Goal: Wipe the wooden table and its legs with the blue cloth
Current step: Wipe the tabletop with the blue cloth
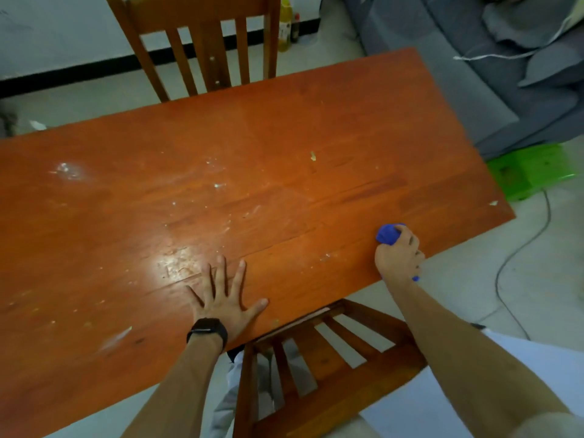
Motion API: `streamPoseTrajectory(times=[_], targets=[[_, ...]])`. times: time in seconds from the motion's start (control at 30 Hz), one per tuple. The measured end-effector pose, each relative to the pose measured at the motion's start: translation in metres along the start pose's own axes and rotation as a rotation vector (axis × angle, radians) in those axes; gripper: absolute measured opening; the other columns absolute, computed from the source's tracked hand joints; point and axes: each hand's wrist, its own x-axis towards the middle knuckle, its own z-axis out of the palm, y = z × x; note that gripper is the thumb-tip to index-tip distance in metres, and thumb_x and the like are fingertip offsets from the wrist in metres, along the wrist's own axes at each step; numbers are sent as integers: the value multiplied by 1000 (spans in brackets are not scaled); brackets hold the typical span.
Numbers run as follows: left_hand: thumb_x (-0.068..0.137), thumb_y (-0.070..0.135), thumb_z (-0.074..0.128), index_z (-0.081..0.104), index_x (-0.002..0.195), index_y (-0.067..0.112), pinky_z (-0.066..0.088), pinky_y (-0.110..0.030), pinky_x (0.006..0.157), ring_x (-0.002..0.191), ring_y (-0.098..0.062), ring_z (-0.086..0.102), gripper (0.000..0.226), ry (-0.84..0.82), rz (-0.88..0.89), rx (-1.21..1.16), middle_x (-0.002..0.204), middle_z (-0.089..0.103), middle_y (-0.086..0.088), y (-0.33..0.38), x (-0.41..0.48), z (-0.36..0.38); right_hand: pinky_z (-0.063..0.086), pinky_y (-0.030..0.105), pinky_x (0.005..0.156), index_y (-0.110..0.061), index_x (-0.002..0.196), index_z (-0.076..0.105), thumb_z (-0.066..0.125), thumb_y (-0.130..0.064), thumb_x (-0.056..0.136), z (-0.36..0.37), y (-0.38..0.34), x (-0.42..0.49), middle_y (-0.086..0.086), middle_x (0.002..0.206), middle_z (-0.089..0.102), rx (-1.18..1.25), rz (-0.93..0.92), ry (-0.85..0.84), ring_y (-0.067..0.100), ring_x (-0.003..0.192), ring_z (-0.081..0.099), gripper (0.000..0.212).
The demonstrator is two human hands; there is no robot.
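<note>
- Two bare hands work at a wooden desk (284,137), seen from above by a head-worn camera.
- Right hand (398,257) rests near the desk's near edge, toward its right end, its fingers (410,240) curled tight around a bunched blue cloth (387,234); the cloth pokes out beyond the knuckles and a scrap of blue shows under the heel of the hand.
- Left hand (224,295) lies palm down on the desk, fingers spread wide and flat on the wood, holding nothing; a black watch (207,330) circles the wrist.
- Orange-brown boards carry pale smears, white flecks and crumbs, thickest on the left half, with a bright glare patch just beyond the left hand.
- Wooden chair (316,368) stands pushed against the near edge between the two forearms; a second chair (202,42) faces it on the far side.
- Bottles (286,25) stand on the floor by the wall; their contents cannot be made out.
- Grey sofa (474,74) and a green stool (531,169) sit past the desk's right end.
</note>
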Motion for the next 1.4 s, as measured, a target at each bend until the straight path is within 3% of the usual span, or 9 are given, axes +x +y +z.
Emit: streamPoseTrajectory(times=[0.13,0.27,0.4,0.5,0.63,0.83,1.0,1.17,1.4], targets=[[70,97,8,-43,134,49,-12,-71,111,135,-31,-47,95,-38,-3,-7,144,-55,4,1,-1,-3,33,54,102,-32,128,51,55,-5,81,45,-22,-87,-1,141,48,89,-46,77,31,126,42,54],[71,96,11,-42,135,49,-15,-70,111,127,-30,-53,96,-72,3,-1,142,-57,4,1,-2,-7,39,47,102,-36,117,58,50,-2,83,51,-34,-112,-7,137,48,248,-49,-259,21,121,46,49],[72,96,12,-41,137,48,-13,-70,111,130,-31,-51,97,-79,1,0,142,-57,4,4,-3,-8,49,23,66,-18,116,62,53,11,85,0,-35,-47,5,111,67,589,55,-578,11,82,63,44],[71,96,11,-42,136,48,-14,-71,111,133,-31,-48,97,-71,-14,6,142,-57,4,6,-2,-8,53,34,83,-36,111,65,56,-13,88,-10,-21,7,-8,104,68,397,-44,-245,15,91,65,34],[70,97,8,-44,134,48,-11,-71,111,136,-30,-46,96,-67,-35,15,143,-56,5,4,-2,-9,34,53,108,-40,142,45,51,-14,87,25,-23,-31,0,148,40,72,24,-4,33,129,40,62],[72,95,14,-41,137,49,-14,-70,111,133,-25,-47,97,-71,-46,-8,140,-58,7,6,-5,-9,47,34,98,-36,121,66,60,-8,90,56,-61,-112,-5,134,57,383,-215,-672,17,117,56,43],[75,94,12,-40,139,47,-18,-70,109,134,-29,-47,95,-57,-4,-26,141,-58,5,4,-6,-8,52,45,94,-40,120,65,53,-35,87,29,-47,-13,-1,112,67,277,-268,-215,25,102,65,35],[76,93,11,-42,136,48,-21,-71,107,132,-29,-50,92,-45,29,-64,139,-60,5,0,-2,-6,37,52,105,-34,146,43,50,-11,92,44,-52,-37,1,149,40,52,-62,48,35,131,39,59],[81,79,40,-40,140,46,-16,-72,108,133,-30,-50,104,-84,195,-133,138,-60,5,-18,-4,-14,49,16,86,-13,127,65,53,2,92,89,-93,-161,0,122,65,514,-79,-369,15,106,60,40]])
